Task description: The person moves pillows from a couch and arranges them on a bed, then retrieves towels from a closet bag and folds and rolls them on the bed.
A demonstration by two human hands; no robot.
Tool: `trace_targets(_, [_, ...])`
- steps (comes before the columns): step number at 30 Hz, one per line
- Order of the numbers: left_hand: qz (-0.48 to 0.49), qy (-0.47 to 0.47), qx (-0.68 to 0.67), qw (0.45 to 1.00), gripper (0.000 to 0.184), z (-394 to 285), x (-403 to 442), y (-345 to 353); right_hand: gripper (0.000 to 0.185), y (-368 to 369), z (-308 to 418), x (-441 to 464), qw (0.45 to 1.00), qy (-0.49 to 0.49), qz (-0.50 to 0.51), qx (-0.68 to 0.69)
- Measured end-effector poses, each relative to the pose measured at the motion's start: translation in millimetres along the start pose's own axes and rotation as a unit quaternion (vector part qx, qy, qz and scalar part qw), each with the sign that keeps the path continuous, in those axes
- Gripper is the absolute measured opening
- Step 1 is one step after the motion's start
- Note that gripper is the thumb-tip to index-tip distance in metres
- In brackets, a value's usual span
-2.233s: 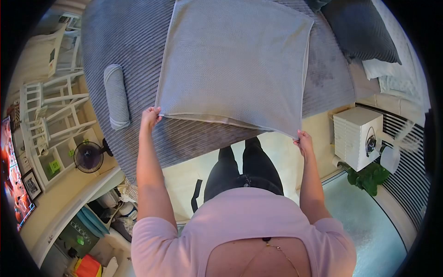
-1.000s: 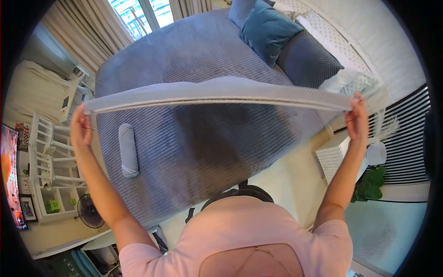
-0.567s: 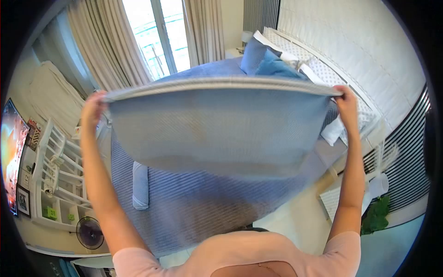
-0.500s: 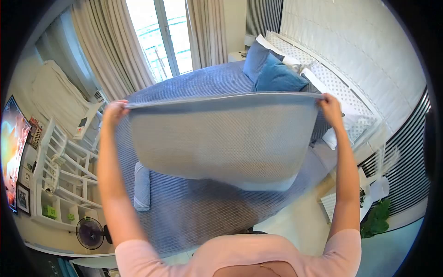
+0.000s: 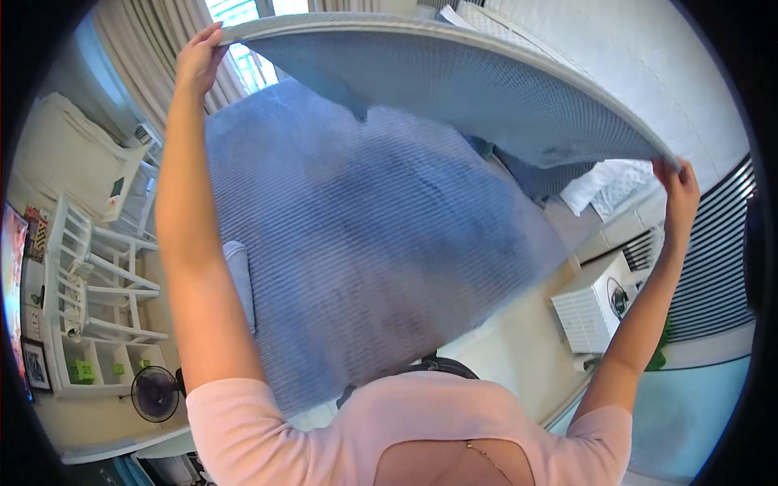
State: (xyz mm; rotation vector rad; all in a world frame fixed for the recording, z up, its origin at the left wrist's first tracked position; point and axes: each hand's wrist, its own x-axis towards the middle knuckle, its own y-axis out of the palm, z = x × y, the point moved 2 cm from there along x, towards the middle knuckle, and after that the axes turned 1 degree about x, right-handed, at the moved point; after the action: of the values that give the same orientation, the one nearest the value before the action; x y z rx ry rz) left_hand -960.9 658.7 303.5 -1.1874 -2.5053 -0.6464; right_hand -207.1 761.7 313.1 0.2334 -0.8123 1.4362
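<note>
A grey-blue textured towel [image 5: 454,89] is stretched in the air over the bed [image 5: 356,243]. My left hand [image 5: 200,63] pinches its upper left corner, raised high near the curtains. My right hand [image 5: 679,193] grips the opposite corner, lower and far to the right. Between them the top edge bows upward, and the cloth sags and billows beneath. A ribbed blue-grey cover lies over the bed. Near the bed's left side is a rolled towel [image 5: 240,279], partly behind my left forearm. The raised cloth hides most of the pillows; a white patterned pillow [image 5: 612,188] shows below it.
White shelving [image 5: 97,360] and a small fan [image 5: 154,394] stand on the left, beside a screen [image 5: 14,300]. On the right is a white bedside cabinet [image 5: 592,304]. Beige curtains [image 5: 154,49] hang at the far window.
Both hands have risen and spread farther apart, carrying the towel upward. Its lower part has swung away from me toward the head of the bed, uncovering more of the bed cover.
</note>
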Motion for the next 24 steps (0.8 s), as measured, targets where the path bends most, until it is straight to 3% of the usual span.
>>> trace_targets(3, [0.001,-0.045,0.026,0.999,0.032,38,-40,-42,0.017,-7,0,-83,0.993,0.038,0.043,-0.103])
trace_targets(6, [0.010,-0.135,0.054,0.989,0.029,120,-88,-106,0.023,24,-19,-166,0.989,0.105,0.092,-0.046])
trace_targets(8, [0.003,-0.189,0.087,0.978,0.026,168,-135,-142,0.026,49,-17,-210,0.966,0.158,0.180,-0.100])
trace_targets(10, [-0.012,-0.243,0.119,0.963,0.025,206,-180,-168,0.026,75,-16,-246,0.959,0.193,0.195,-0.069])
trace_targets(15, [-0.021,-0.351,0.180,0.919,0.024,273,-308,-235,0.025,99,-32,-332,0.907,0.203,0.330,-0.166])
trace_targets(18, [-0.016,-0.406,0.241,0.881,0.022,280,-382,-266,0.024,103,-41,-388,0.867,0.242,0.417,-0.128])
trace_targets(22, [0.020,-0.398,0.341,0.852,0.018,287,-453,-300,0.021,111,-46,-429,0.813,0.219,0.521,-0.141])
trace_targets(24, [0.055,-0.294,0.484,0.823,0.019,294,-471,-306,0.019,122,-43,-423,0.781,0.210,0.568,-0.150])
